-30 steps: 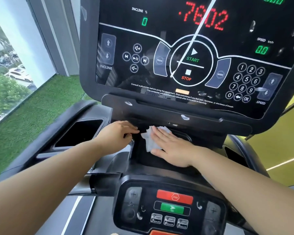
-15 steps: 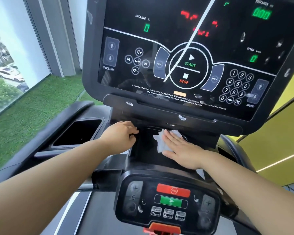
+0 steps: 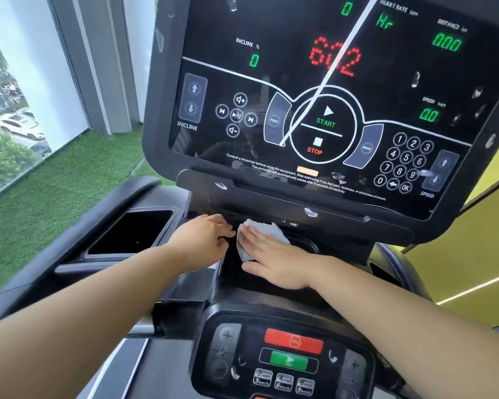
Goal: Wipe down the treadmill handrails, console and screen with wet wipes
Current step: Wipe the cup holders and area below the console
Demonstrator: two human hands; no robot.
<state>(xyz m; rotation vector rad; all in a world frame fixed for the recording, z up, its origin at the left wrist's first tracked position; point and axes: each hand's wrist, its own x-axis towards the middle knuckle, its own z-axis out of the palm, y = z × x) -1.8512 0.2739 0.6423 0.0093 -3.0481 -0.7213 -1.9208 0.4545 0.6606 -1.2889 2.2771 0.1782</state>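
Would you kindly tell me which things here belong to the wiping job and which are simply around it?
Part of the job:
wet wipe, pressed flat under the right hand
left hand, resting beside it
console
screen
button panel

Just around:
green turf
window
yellow wall

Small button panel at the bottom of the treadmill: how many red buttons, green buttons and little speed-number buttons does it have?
Red stop button: 1
Green start button: 1
Preset speed buttons: 3
Total: 5
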